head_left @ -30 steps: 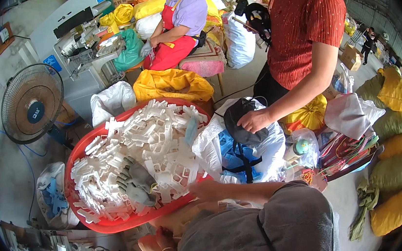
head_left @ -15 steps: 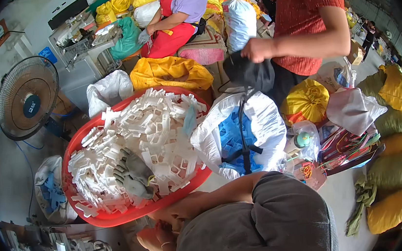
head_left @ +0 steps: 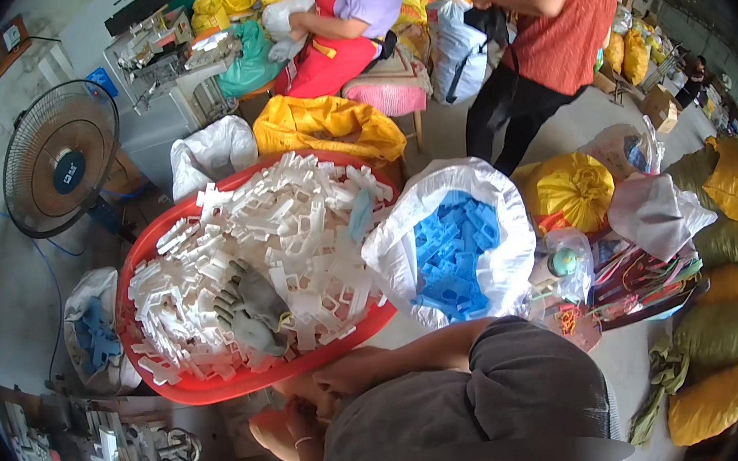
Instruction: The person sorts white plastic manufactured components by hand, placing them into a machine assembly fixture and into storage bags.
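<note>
Left hand (head_left: 301,415) and right hand (head_left: 340,378) are beside the red tub (head_left: 195,389) of white pieces (head_left: 250,211), their fingers' state impossible to tell.

Open air lies over the tub (head_left: 190,392) and its white parts (head_left: 280,199); a sack (head_left: 514,238) blocks its right side.

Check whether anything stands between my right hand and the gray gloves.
Yes: the red tub's near rim and some white plastic pieces lie between your right hand and the gray gloves. Nothing visible covers the gloves themselves.
</note>
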Motion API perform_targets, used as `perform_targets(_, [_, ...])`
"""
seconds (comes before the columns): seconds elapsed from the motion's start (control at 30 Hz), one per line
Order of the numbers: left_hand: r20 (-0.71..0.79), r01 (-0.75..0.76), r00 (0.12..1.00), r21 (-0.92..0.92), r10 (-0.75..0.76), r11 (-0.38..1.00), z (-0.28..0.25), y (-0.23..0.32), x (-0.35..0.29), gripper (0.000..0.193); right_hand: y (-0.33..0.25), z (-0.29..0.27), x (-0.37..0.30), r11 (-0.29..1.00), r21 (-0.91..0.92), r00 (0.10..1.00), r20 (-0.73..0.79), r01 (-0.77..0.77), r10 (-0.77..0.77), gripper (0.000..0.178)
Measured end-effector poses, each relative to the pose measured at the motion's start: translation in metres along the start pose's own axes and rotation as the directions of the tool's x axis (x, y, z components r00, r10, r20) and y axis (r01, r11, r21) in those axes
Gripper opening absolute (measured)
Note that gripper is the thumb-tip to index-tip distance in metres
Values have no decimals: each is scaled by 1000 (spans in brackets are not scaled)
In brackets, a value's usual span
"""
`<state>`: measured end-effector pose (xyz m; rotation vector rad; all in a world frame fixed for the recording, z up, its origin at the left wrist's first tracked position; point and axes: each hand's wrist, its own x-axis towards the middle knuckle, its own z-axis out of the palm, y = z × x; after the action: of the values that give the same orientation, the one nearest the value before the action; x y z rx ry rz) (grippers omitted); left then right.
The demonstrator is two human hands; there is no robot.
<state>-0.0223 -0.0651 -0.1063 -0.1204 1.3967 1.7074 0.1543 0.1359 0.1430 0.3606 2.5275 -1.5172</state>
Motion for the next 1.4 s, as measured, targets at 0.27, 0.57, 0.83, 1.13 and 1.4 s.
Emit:
perform_targets(0.27, [81, 204, 978, -213, -191, 955, -11, 8, 2, 21, -29, -30, -20, 973, -39, 965, -128, 226, -229, 33])
perform_targets(0.57, [20, 45, 999, -114, -43, 993, 5, 9, -21, 22, 61, -18, 19, 997, -53, 941, -330, 59, -73, 18])
perform_targets(0.83, [-33, -34, 999, 143, 39, 989, 35, 32, -62, 25, 51, -80, 99, 788, -614, 827, -421, 43, -373, 48])
perform_targets(1.13, [-28, -5, 1000, 190, 10, 982, 52, 37, -88, 25, 38, -40, 175, 325, -942, 792, -137, 81, -595, 46])
perform_targets(1.4, [17, -89, 996, 300, 88, 950, 24, 23, -89, 28, 52, -102, 175, 796, -341, 570, -562, 501, -600, 38])
